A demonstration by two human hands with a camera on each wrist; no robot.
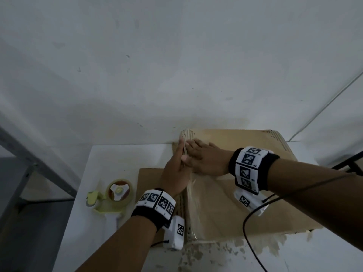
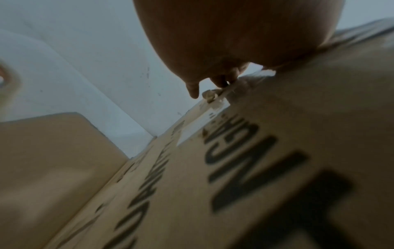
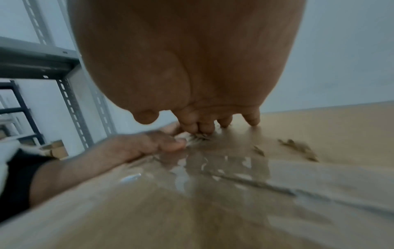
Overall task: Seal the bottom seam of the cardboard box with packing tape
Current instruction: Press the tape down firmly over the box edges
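The work surface is a white table (image 1: 117, 154) that stands against a pale, slightly marked wall (image 1: 176, 65), and its near edge, toward the person from the hands, has patches where the white coating is peeled off. A grey metal shelf frame (image 1: 29, 163) with slotted uprights stands to the left of the hands, and in the right wrist view some small cardboard pieces lie low behind it. The cardboard box (image 1: 245, 193) lies on the table under both hands, with its bottom panels facing up; black printed letters are on the side that the left wrist view shows. What is inside the box cannot be seen. A strip of clear packing tape (image 1: 191, 209) runs along the seam from the near edge of the box up to the far edge, shiny and wrinkled. The left hand (image 1: 175, 174) lies along the left side of the tape with the fingers stretched toward the far edge, and they hold nothing. The right hand (image 1: 204, 160) comes from the right and lies flat, with straight fingers pressing on the tape, touching the left hand. A tape dispenser (image 1: 115, 199) with a roll of tape lies on the table to the left of the left wrist, apart from the box.
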